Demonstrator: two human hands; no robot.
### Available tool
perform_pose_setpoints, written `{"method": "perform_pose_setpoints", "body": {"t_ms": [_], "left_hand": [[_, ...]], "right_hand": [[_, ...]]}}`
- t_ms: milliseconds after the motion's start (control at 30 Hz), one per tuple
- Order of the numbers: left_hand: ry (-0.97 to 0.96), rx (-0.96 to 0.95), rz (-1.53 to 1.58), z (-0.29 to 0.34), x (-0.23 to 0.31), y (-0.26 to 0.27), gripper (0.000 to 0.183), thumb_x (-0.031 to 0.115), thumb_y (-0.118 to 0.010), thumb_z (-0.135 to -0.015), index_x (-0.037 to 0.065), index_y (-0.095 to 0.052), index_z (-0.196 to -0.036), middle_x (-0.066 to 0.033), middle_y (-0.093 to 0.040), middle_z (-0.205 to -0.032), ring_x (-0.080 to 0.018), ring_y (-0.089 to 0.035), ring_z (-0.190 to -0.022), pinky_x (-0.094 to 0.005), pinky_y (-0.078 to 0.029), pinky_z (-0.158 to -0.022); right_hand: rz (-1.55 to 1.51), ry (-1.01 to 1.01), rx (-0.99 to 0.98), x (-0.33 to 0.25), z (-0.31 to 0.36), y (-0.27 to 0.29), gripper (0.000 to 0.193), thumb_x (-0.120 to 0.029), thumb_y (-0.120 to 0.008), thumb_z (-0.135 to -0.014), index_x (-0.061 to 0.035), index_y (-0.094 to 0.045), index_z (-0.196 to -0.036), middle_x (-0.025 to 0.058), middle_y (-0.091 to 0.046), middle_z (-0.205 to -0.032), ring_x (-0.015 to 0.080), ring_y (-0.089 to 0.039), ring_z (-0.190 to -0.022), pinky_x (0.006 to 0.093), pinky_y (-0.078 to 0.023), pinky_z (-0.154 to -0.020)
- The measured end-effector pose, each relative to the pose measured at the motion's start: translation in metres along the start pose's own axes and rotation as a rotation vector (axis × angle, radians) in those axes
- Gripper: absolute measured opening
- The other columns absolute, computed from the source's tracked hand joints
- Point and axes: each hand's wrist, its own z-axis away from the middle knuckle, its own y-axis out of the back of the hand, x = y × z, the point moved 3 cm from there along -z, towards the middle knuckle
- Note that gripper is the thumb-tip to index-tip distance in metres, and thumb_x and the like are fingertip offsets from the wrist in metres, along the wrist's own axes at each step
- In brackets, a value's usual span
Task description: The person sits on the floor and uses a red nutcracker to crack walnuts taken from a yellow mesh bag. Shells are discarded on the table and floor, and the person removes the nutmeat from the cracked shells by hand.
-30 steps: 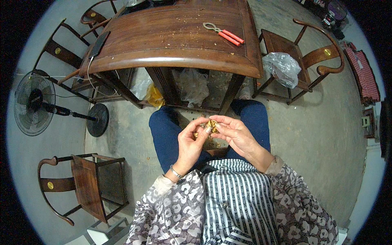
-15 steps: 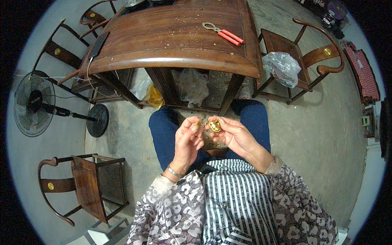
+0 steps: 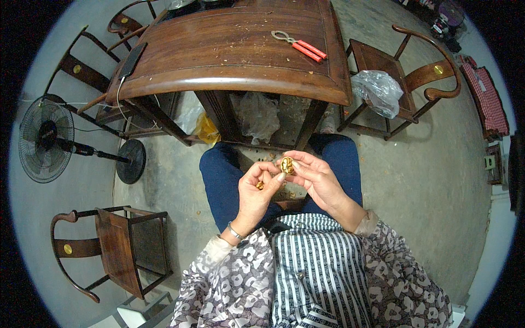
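In front of my lap, my right hand (image 3: 321, 183) pinches an opened walnut (image 3: 286, 165) between thumb and fingers, its kernel showing in the broken shell. My left hand (image 3: 253, 191) reaches its thumb to the walnut's lower edge. A small piece of walnut kernel (image 3: 260, 185) rests within the curled fingers of that hand. A nutcracker with red handles (image 3: 307, 50) lies on the wooden table (image 3: 219, 82), amid scattered shell crumbs.
A chair (image 3: 377, 57) with a clear plastic bag (image 3: 378, 92) stands at right. Left are a standing fan (image 3: 48, 139) and another chair (image 3: 116, 249). More bags, one of them a yellow bag (image 3: 206, 130), lie under the table. A phone-like black device (image 3: 132, 60) sits on its left edge.
My left hand has opened its thumb toward the walnut and now touches it. The kernel piece has shifted from its fingertips down into the curled fingers. The walnut has turned slightly.
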Motion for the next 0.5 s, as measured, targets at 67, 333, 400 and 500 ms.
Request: {"method": "perform_pose_setpoints", "body": {"t_ms": [67, 333, 400, 500], "left_hand": [[-0.009, 0.001, -0.015, 0.0015, 0.0001, -0.0018, 0.009, 0.005, -0.065, -0.088, 0.005, -0.058, -0.094, 0.0115, -0.040, -0.064, 0.0016, -0.031, -0.055, -0.0159, -0.024, -0.050], [-0.025, 0.036, -0.049, 0.0010, -0.0017, 0.0005, 0.011, 0.005, -0.065, -0.088, 0.003, -0.061, -0.099, 0.0126, -0.038, -0.065, 0.0019, -0.030, -0.056, -0.0157, -0.023, -0.051], [-0.028, 0.047, -0.062, 0.0012, -0.0010, 0.0007, 0.011, 0.005, -0.064, -0.088, 0.003, -0.062, -0.099, 0.0129, -0.038, -0.065, 0.0020, -0.029, -0.056, -0.0158, -0.022, -0.051], [-0.008, 0.065, -0.085, 0.0019, 0.0005, 0.0006, 0.011, 0.006, -0.063, -0.090, 0.002, -0.063, -0.099, 0.0116, -0.044, -0.069, 0.0019, -0.033, -0.059, -0.0151, -0.026, -0.053]], "right_hand": [[0.023, 0.021, 0.005, 0.0006, 0.0003, 0.0010, 0.030, -0.014, -0.055, -0.095, -0.0009, -0.051, -0.122, 0.0096, -0.061, -0.115, 0.0152, -0.059, -0.106, 0.0293, -0.050, -0.090], [0.104, 0.009, 0.011, 0.0072, -0.0012, 0.0058, 0.033, -0.014, -0.057, -0.093, 0.0004, -0.052, -0.123, 0.0094, -0.062, -0.113, 0.0146, -0.061, -0.102, 0.0295, -0.052, -0.088], [0.112, 0.014, 0.011, 0.0059, -0.0006, 0.0045, 0.033, -0.014, -0.058, -0.093, 0.0006, -0.053, -0.123, 0.0094, -0.062, -0.113, 0.0142, -0.061, -0.101, 0.0286, -0.052, -0.087], [0.123, 0.002, 0.015, 0.0066, 0.0001, 0.0044, 0.033, -0.014, -0.057, -0.093, 0.0004, -0.054, -0.123, 0.0093, -0.062, -0.113, 0.0140, -0.061, -0.100, 0.0279, -0.053, -0.085]]}}
